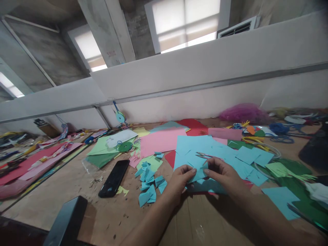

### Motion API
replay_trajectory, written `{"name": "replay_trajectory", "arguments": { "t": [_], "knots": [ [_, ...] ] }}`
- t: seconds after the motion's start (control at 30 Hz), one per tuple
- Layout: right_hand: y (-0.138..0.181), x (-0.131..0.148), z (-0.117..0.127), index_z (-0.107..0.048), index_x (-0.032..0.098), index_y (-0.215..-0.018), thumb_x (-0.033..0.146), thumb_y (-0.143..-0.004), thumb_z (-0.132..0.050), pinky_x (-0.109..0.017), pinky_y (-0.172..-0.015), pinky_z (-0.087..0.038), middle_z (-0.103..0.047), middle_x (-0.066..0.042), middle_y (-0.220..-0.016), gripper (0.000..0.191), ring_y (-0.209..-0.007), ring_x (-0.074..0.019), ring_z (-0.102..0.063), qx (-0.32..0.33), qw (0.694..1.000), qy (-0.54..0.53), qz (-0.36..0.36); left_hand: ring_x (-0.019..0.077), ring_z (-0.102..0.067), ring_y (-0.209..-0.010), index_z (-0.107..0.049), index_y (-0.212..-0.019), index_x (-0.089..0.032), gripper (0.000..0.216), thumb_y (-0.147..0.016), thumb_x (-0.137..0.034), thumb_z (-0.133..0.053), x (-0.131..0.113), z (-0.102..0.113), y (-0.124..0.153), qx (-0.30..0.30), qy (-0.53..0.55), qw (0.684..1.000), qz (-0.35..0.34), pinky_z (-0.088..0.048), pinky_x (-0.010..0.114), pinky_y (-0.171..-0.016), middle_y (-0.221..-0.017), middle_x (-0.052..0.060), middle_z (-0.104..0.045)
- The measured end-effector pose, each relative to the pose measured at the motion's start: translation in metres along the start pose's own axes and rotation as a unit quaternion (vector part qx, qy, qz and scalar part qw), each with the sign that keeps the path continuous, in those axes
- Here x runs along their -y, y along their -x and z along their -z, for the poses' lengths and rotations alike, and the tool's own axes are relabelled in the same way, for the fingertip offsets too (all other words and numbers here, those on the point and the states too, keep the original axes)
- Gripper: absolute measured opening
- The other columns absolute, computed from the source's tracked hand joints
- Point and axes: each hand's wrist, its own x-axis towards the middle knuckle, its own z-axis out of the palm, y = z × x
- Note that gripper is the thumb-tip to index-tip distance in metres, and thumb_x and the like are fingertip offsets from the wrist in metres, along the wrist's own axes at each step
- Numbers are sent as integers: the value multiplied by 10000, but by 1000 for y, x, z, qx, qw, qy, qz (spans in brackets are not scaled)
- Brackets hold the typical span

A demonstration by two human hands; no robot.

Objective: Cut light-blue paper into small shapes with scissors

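Pinching between thumb and fingers, the left hand (pixel 181 177) and right hand (pixel 220 171) are both grasping a small blue paper (pixel 198 175) | paper: lying directly between the thumbs, neither hand nearer, long axis unclear | scissors (pixel 208 156): lying just beyond the right fingers, tips pointing left | folded blue pieces (pixel 147 175): lying left of the left hand

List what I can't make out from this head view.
Head view, all:
Scissors: one end hidden by the right hand.
Held blue paper: partly covered by the left hand.
Black box: cut off by the bottom edge.
Dark item: cut off by the right edge.
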Motion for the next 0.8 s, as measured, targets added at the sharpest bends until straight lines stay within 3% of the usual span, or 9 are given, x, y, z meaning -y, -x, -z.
{"name": "replay_trajectory", "arguments": {
  "t": [0.07, 0.13, 0.2, 0.3, 0.37, 0.6, 0.8],
  "knots": [
    [2, 4, 2, -598, 236, -1077, 372, -772, -678, -330, -698, -533, -595, -26, -939, 343, -734, -176, -619, 0, 999, 48, 13, 64, -423, -507, -554, -720, -177, 362, -642, -456, -771, 1, 1, -1, -12, -9, 1000, -9, -340, 176, -472, -602, -56, -479],
    [4, 10, 4, -491, 303, -1301, 336, -793, -655, -344, -724, -530, -573, -39, -1073, 535, -739, -165, -621, -1, 992, 119, 36, 65, -423, -515, -550, -723, -179, 378, -627, -464, -779, 1, 2, -2, -24, -17, 999, -22, -350, 178, -476, -610, -59, -465],
    [5, 14, 7, -459, 349, -1351, 302, -802, -642, -378, -800, -520, -542, -52, -1177, 581, -843, -191, -628, 8, 978, 190, 86, 70, -433, -537, -558, -729, -174, 390, -615, -470, -786, 2, 3, -3, -27, -24, 999, -35, -354, 180, -483, -628, -52, -468],
    [4, 18, 9, -617, 342, -1193, 247, -802, -637, -445, -983, -434, -471, -63, -1314, 403, -1163, -275, -525, 47, 945, 275, 170, 71, -427, -543, -571, -742, -165, 395, -615, -471, -786, 1, 4, -3, -16, -25, 999, -45, -329, 184, -480, -639, -43, -486],
    [4, 17, 10, -676, 323, -1085, 221, -812, -622, -463, -1034, -388, -434, -60, -1365, 296, -1251, -292, -455, 70, 929, 311, 187, 63, -402, -521, -573, -745, -162, 393, -618, -467, -784, 1, 5, -2, -7, -22, 999, -44, -299, 187, -473, -629, -46, -487],
    [1, 15, 14, -711, 273, -883, 264, -853, -611, -455, -1031, -378, -501, -70, -1320, 104, -1275, -292, -447, 80, 919, 336, 187, 63, -384, -494, -625, -776, -160, 320, -686, -451, -723, -2, 5, 0, 23, -53, 998, -22, -243, 198, -468, -603, -39, -498],
    [1, 16, 13, -686, 256, -829, 311, -833, -650, -461, -1030, -359, -578, -71, -1202, 66, -1253, -298, -473, 59, 941, 297, 150, 86, -435, -545, -688, -852, -165, 259, -691, -366, -704, -10, 0, 6, 19, -85, 996, -25, -281, 201, -488, -635, -15, -542]
  ]
}}
